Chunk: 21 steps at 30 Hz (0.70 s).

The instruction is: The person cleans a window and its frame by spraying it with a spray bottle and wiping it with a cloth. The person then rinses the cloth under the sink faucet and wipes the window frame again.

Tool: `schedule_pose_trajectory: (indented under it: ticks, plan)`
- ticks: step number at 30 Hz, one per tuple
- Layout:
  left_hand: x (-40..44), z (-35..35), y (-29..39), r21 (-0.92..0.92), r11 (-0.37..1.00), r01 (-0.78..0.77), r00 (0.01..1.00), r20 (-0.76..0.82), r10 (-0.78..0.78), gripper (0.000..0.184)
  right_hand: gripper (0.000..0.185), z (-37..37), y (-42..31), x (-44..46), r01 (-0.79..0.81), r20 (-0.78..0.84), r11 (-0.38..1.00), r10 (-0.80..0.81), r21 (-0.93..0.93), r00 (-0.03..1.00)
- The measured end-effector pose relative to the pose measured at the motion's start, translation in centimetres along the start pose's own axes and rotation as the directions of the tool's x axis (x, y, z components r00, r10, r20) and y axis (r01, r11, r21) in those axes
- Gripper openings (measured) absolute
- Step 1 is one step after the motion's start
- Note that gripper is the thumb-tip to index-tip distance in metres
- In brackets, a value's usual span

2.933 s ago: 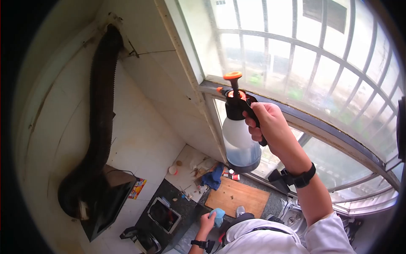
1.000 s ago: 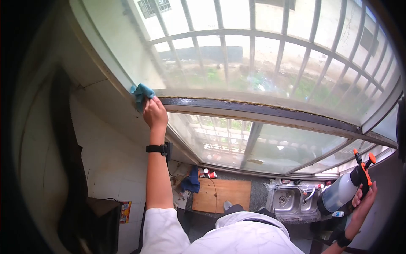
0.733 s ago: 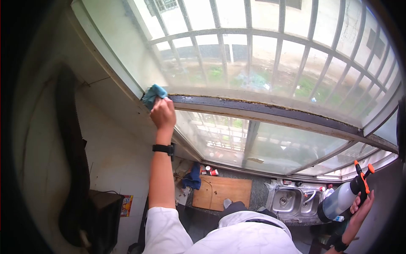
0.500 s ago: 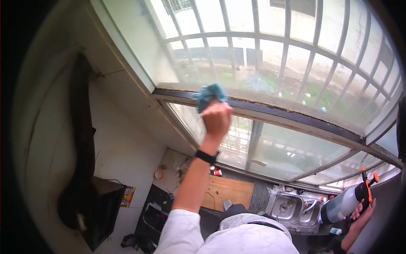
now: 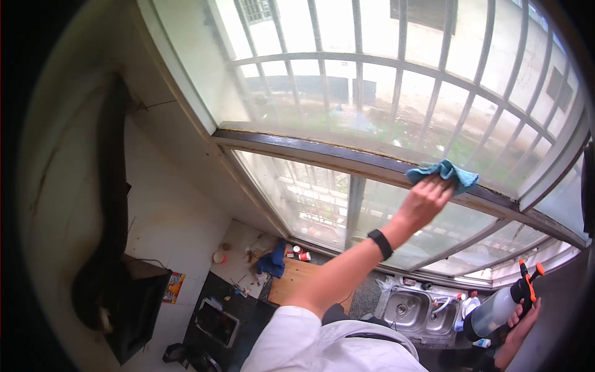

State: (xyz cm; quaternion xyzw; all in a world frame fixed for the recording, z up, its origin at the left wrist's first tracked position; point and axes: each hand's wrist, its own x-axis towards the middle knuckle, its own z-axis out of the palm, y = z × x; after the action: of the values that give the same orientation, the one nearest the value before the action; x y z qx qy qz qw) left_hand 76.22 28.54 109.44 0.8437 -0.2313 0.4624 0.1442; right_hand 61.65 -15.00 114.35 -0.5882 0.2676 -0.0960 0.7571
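My left hand (image 5: 427,199) presses a crumpled blue cloth (image 5: 447,175) against the dark ledge (image 5: 322,147) of the window frame, right of its middle. Its fingers are bent over the cloth. At the lower right, my right hand (image 5: 524,319) is wrapped round the handle of a spray bottle (image 5: 493,316) with a black and orange top. The bottle leans, its top towards the upper right, and has clear liquid inside. Above the ledge is a large window pane (image 5: 372,105) with bars behind it.
Below the window are a double sink (image 5: 406,310), a wooden board (image 5: 291,279), a blue rag (image 5: 271,260) and small red and white containers (image 5: 304,255). A stove (image 5: 217,322) stands lower left. A dark range hood (image 5: 136,304) and its thick duct (image 5: 111,186) are at left.
My left hand has moved the cloth rightwards along the ledge from its left corner. My right hand, which held the bottle up by the window earlier, is now low at the right, still holding it.
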Motion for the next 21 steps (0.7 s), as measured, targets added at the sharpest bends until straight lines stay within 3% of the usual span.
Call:
schedule_pose_trajectory:
  ticks: [2, 6, 8, 10, 13, 14, 16, 18, 19, 21]
  plan:
    - [0.2, -1.6, -1.1, 0.082, 0.995, -0.054, 0.998, 0.023, 0.052, 0.024, 0.052, -0.6, 0.8, 0.5, -0.007, 0.020, 1.000, 0.007, 0.008, 1.000]
    - [-1.3, -4.3, -3.8, 0.158, 0.985, -0.061, 0.948, 0.319, 0.008, 0.024, 0.049, 0.5, 0.8, -0.8, -0.004, 0.008, 0.999, 0.004, 0.042, 1.000]
    - [-2.3, -6.5, -6.3, 0.262, 0.964, -0.040, 0.994, 0.105, 0.013, 0.030, 0.048, 1.0, 1.0, -1.3, 0.026, 0.013, 0.998, -0.026, 0.064, 1.000]
    - [-3.4, -10.0, -9.3, 0.317, 0.948, 0.024, 0.973, 0.210, -0.095, 0.035, 0.048, 0.9, 1.5, -1.1, -0.010, 0.052, 0.997, 0.007, 0.074, 0.999]
    - [-6.8, -15.9, -15.1, 0.597, 0.802, -0.032, 0.928, 0.315, -0.197, 0.040, 0.052, 3.8, 1.9, -2.6, -0.021, 0.003, 0.999, 0.021, 0.039, 1.000]
    - [-7.6, -17.9, -17.1, 0.663, 0.746, -0.062, 0.928, 0.314, -0.202, 0.031, 0.054, 4.3, 2.3, -2.8, -0.032, 0.002, 0.999, 0.032, 0.022, 0.999]
    - [-8.7, -21.8, -20.1, 0.740, 0.669, 0.066, 0.840, 0.320, -0.438, 0.031, 0.057, 4.8, 3.2, -3.1, -0.029, 0.027, 0.999, 0.028, 0.024, 0.999]
    - [-9.4, -24.7, -22.2, 0.612, 0.777, 0.147, 0.879, 0.279, -0.386, 0.033, 0.058, 4.9, 4.0, -3.3, -0.049, 0.017, 0.998, 0.049, 0.032, 0.999]
    - [-9.4, -24.7, -21.9, 0.636, 0.736, 0.230, 0.837, 0.256, -0.483, 0.033, 0.058, 4.9, 4.4, -3.5, -0.053, 0.004, 0.998, 0.053, 0.040, 0.999]
    - [-9.1, -23.5, -20.6, 0.626, 0.739, 0.250, 0.856, 0.214, -0.471, 0.031, 0.059, 5.0, 5.2, -3.6, -0.084, -0.022, 0.995, 0.085, 0.058, 0.996]
